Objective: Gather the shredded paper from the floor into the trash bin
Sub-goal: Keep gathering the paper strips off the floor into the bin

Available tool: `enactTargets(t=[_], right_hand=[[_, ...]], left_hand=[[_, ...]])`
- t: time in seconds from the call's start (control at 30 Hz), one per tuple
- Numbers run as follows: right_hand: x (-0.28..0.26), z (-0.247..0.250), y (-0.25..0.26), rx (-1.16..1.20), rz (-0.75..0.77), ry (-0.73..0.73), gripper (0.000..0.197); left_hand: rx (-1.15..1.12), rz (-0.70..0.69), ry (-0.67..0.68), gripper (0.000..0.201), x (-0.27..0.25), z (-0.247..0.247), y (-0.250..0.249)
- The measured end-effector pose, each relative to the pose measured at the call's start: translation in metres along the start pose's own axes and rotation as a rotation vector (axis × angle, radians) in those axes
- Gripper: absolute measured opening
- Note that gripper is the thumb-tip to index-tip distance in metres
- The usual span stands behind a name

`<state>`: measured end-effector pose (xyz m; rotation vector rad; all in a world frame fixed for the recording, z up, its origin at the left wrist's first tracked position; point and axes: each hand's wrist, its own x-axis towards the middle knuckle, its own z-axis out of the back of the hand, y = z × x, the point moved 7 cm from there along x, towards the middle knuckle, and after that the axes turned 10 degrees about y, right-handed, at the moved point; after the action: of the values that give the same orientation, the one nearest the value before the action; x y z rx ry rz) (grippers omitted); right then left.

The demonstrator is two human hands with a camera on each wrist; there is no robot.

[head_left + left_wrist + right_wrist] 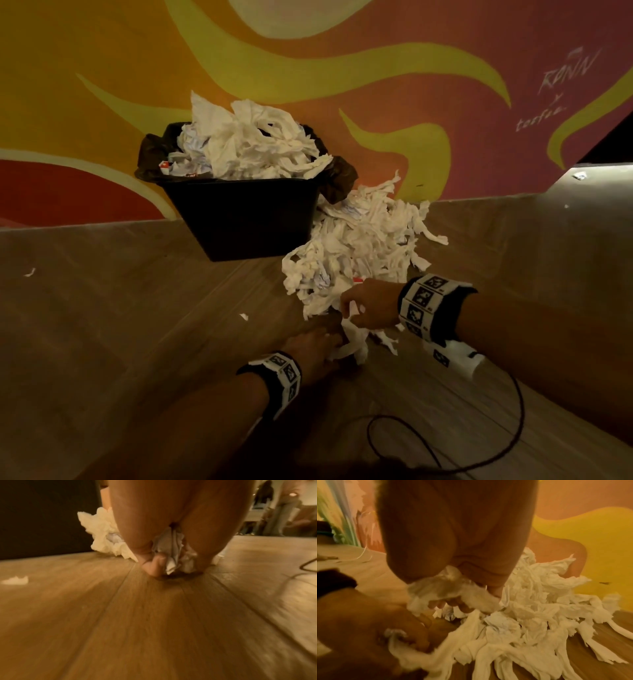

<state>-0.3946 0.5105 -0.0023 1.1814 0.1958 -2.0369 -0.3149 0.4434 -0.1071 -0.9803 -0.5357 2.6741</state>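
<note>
A black trash bin (pixel 239 219) stands at the far wall on the wooden floor (pixel 102 325), heaped with shredded paper. Just right of it a pile of shredded paper (pixel 363 246) covers the floor. At the pile's near edge the right hand (pixel 371 303) has its fingers curled round a clump of strips, and the left hand (pixel 317 349), nearer, pinches strips against the floor. A scrap (pixel 29 272) lies far left.
</note>
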Motion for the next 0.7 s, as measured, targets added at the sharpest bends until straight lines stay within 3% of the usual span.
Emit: enactTargets(t=[0.2,0.37,0.43,0.53,0.7], right_hand=[[0.022,-0.027,-0.010,-0.184,-0.029,0.090,0.053],[0.033,-0.036,-0.008,-0.285,-0.016,0.133,0.058],[0.036,-0.039,-0.005,-0.400,-0.041,0.130,0.054],[0.043,-0.042,0.001,-0.508,-0.043,0.110,0.040],[0.047,-0.034,0.016,-0.372,0.052,-0.017,0.029]], left_hand=[[-0.050,-0.063,-0.062,0.027,-0.004,0.008,0.004],[-0.184,-0.090,-0.085,0.018,-0.016,0.020,0.017],[-0.287,-0.050,-0.088,0.007,-0.021,0.023,0.028],[-0.302,0.038,-0.149,0.011,-0.030,0.031,0.050],[-0.497,0.091,-0.218,0.026,-0.044,0.046,0.086]])
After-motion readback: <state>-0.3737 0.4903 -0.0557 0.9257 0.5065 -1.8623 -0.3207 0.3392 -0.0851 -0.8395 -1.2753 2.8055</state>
